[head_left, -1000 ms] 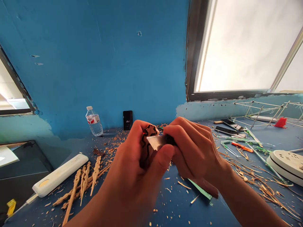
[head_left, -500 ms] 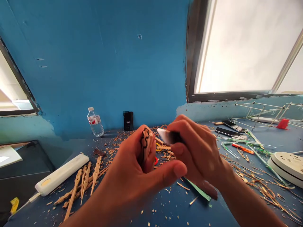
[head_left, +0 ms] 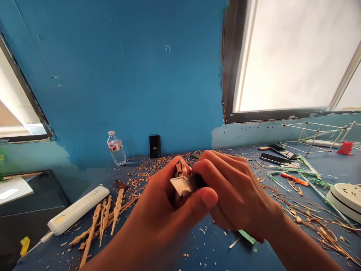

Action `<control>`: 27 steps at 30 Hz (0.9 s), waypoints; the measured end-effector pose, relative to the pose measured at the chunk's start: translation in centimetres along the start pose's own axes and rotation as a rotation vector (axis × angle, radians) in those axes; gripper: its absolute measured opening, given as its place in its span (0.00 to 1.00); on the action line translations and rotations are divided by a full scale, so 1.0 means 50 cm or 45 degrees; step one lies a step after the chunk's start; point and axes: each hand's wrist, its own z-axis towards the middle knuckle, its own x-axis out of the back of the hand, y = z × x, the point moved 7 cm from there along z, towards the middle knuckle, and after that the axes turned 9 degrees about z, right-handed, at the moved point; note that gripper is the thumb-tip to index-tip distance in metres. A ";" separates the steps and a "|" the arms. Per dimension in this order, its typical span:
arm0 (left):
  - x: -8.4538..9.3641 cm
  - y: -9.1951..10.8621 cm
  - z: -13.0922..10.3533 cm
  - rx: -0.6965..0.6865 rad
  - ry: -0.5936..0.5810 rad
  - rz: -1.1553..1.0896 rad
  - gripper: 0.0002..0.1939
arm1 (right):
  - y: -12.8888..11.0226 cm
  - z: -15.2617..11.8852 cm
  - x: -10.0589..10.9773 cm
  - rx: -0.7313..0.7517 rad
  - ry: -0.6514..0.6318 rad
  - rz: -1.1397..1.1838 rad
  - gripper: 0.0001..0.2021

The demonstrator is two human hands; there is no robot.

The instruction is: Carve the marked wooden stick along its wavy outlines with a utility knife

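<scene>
My left hand [head_left: 160,203] is wrapped round a small wooden stick [head_left: 179,168] with a wavy black line drawn on it; only its upper end shows. My right hand [head_left: 231,184] grips a knife by its dark handle, mostly hidden in the fingers. The broad, bright knife blade [head_left: 182,186] lies across the stick, just below the marked end. My left thumb sticks out towards the right hand, close to the back of the blade. Several carved wooden sticks [head_left: 94,226] with pointed ends lie on the table to the left of my hands.
Wood shavings [head_left: 152,167] litter the blue table. A water bottle [head_left: 116,148] and a black phone-like object [head_left: 155,146] stand by the wall. A white power strip [head_left: 79,209] lies left; phones [head_left: 278,159], an orange cutter [head_left: 295,178] and a round white device [head_left: 346,199] lie right.
My right hand has moved left and down, bringing the blade from beside the stick onto it. The left thumb has drawn in towards the blade. The view has shifted slightly.
</scene>
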 end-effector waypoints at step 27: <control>0.031 -0.026 0.011 0.132 0.327 0.423 0.24 | 0.064 -0.006 0.012 -0.264 0.189 0.072 0.13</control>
